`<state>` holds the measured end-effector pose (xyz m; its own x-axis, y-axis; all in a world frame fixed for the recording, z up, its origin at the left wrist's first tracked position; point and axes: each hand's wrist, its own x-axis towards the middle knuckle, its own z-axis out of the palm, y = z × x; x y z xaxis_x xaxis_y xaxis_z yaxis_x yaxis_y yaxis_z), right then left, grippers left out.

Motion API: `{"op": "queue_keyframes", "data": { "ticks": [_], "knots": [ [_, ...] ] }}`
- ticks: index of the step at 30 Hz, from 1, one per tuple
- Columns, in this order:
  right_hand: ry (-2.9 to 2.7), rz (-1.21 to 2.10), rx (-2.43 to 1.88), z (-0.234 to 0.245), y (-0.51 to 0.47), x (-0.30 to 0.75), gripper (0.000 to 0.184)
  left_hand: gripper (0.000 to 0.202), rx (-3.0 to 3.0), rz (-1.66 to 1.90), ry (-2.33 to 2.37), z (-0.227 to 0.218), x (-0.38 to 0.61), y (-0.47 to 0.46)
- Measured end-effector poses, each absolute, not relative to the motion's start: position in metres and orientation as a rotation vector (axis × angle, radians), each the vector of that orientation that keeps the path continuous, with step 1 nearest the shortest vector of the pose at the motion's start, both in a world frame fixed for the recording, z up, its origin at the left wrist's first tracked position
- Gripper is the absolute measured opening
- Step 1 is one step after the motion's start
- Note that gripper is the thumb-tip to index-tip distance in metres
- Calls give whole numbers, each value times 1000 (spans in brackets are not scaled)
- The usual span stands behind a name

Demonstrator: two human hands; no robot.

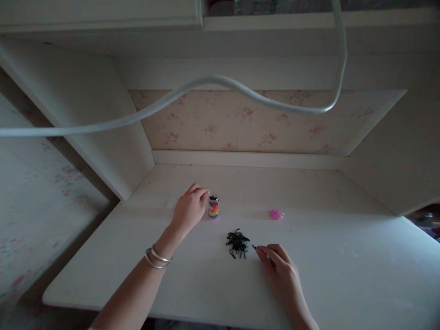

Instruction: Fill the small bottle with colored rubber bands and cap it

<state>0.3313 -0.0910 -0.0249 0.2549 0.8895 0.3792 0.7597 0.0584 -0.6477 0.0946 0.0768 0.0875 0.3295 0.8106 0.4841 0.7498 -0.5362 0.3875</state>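
Note:
A small clear jar [213,208] filled with colourful bands in layers of red, yellow and blue stands upright on the white desk, some black bits showing at its mouth. My left hand [190,206], two silver bangles on its wrist, is beside the jar's left side. Its fingertips are pinched together near the rim; what they hold, if anything, is too small to make out. To the right of a loose pile of black rubber bands [237,243], my right hand [280,266] pinches a small black rubber band [254,247] between thumb and forefinger.
A pink, rounded lid-like piece [276,214] lies right of the jar. White side panels and a floral back wall [247,121] enclose the desk [343,266]. Across the upper view, a white cable [220,80] hangs in front of the shelf.

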Motion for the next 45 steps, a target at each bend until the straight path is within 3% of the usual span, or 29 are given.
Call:
{"op": "queue_keyframes", "data": {
  "ticks": [7, 20, 35, 45],
  "knots": [
    [-1486, 231, -1727, -19, -87, 334, 32, 21, 2310, 1139, 1398, 69, 75, 49],
    [-1737, 280, -1635, 22, -33, 324, 41, 27, 2018, 769, 1299, 9, 77, -27],
    [-1623, 581, -1504, 43, -15, 257, 39, 33, 1616, 900, 1187, 25, 106, -19],
    [-1662, 516, -1478, 43, -14, 241, 35, 30, 1499, 959, 1257, 22, 99, -18]
  ]
}}
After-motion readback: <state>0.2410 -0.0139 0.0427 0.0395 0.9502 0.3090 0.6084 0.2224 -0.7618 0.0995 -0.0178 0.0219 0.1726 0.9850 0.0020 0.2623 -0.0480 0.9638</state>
